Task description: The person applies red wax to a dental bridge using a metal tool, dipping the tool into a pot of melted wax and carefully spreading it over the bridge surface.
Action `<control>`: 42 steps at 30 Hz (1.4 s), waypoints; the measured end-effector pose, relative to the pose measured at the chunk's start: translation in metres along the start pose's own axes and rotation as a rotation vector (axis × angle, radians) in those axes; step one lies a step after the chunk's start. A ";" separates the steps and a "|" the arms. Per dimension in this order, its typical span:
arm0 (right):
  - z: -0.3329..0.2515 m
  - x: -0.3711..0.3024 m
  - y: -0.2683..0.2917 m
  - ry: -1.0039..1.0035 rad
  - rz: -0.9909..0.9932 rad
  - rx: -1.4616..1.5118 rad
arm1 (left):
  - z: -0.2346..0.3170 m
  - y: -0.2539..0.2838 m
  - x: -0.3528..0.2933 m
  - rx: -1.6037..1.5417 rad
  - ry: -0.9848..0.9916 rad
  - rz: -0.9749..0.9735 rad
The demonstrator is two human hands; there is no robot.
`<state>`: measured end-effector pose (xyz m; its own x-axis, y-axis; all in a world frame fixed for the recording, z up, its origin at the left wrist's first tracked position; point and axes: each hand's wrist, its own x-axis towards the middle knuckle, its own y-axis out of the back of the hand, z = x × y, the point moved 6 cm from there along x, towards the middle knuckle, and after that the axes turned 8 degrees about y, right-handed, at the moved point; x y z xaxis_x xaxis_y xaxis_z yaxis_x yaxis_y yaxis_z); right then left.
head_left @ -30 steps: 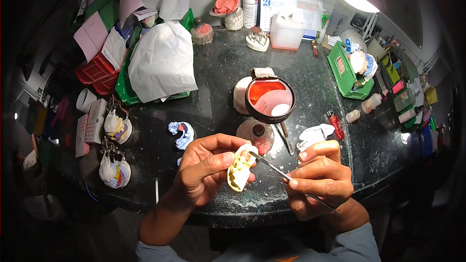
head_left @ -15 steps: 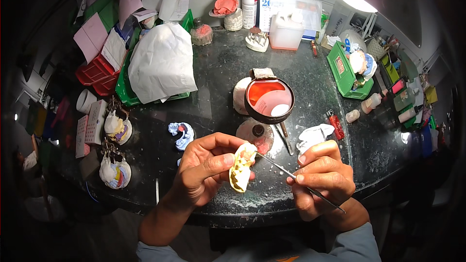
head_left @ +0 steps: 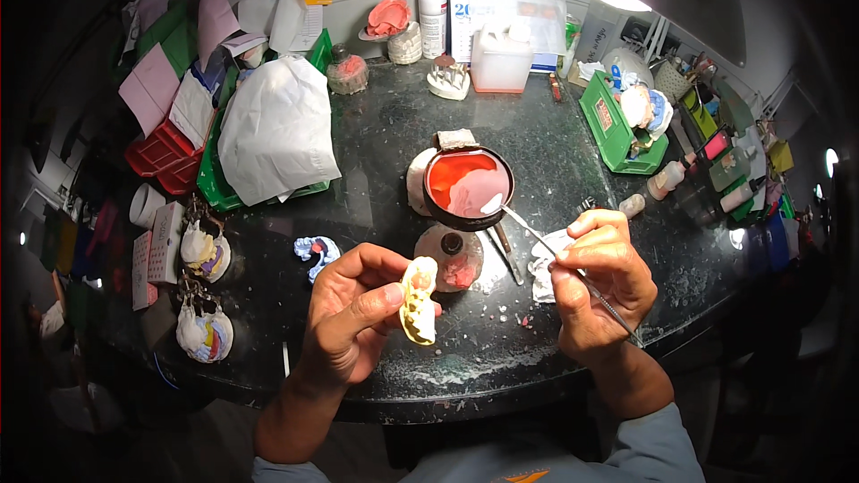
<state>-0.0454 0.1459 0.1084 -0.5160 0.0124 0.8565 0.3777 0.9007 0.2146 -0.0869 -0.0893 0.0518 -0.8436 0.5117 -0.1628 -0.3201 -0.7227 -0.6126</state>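
My left hand [head_left: 353,317] pinches a small yellow dental cast [head_left: 417,309] upright between thumb and fingers, its row of teeth showing and a pinkish patch near its upper end. In my right hand [head_left: 610,277] is a thin metal wax carver [head_left: 540,239], held like a pen. The carver's tip reaches the near right rim of a dark round pan [head_left: 458,220], and I cannot tell whether it touches. Inside the pan lie melted red wax [head_left: 444,181] and a paler pink piece. A glass spirit burner [head_left: 435,249] with pink stuff in it stands just nearer than the pan.
A blue dental impression [head_left: 315,255] lies left of my left hand. Articulated casts [head_left: 204,333] stand farther left. A crumpled white tissue [head_left: 542,270] is beside my right hand, and a knife-like tool [head_left: 506,255] beside the burner. Green bins [head_left: 616,130] flank the back.
My right hand has drawn the carver's tip off the cast and up to the pan's rim. The left hand still holds the cast, a little more upright. The whole view has shifted slightly.
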 end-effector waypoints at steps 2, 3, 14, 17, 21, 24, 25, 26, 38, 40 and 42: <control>-0.001 0.002 0.006 0.023 -0.020 -0.024 | -0.002 0.000 0.002 0.032 0.004 0.058; 0.001 0.002 0.009 0.002 0.008 0.007 | -0.002 0.001 0.002 0.030 0.003 0.066; 0.045 0.002 0.079 -0.530 0.125 0.233 | -0.010 -0.016 -0.003 0.081 0.251 -0.220; 0.029 -0.031 0.079 -0.560 0.041 0.154 | -0.017 -0.020 -0.007 0.219 0.309 -0.245; 0.011 -0.081 0.077 -0.480 -0.078 -0.127 | -0.027 -0.030 -0.005 0.368 0.318 -0.237; -0.006 -0.088 0.076 -0.288 -0.188 -0.325 | -0.038 -0.031 -0.001 0.409 0.371 -0.285; -0.006 -0.094 0.076 -0.274 -0.197 -0.347 | -0.041 -0.034 0.001 0.377 0.387 -0.329; -0.006 -0.098 0.076 -0.259 -0.208 -0.367 | -0.046 -0.036 0.002 0.343 0.402 -0.368; -0.020 -0.118 0.073 -0.165 -0.367 -0.485 | -0.090 -0.093 0.027 0.263 0.435 -0.258; -0.021 -0.119 0.074 -0.170 -0.376 -0.495 | -0.098 -0.099 0.039 0.273 0.435 -0.275; -0.020 -0.119 0.076 -0.157 -0.379 -0.503 | -0.103 -0.101 0.050 0.259 0.414 -0.207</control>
<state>0.0605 0.2037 0.0321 -0.7762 -0.1688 0.6075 0.4418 0.5418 0.7151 -0.0528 0.0573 0.0263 -0.5272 0.7588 -0.3826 -0.6021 -0.6512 -0.4620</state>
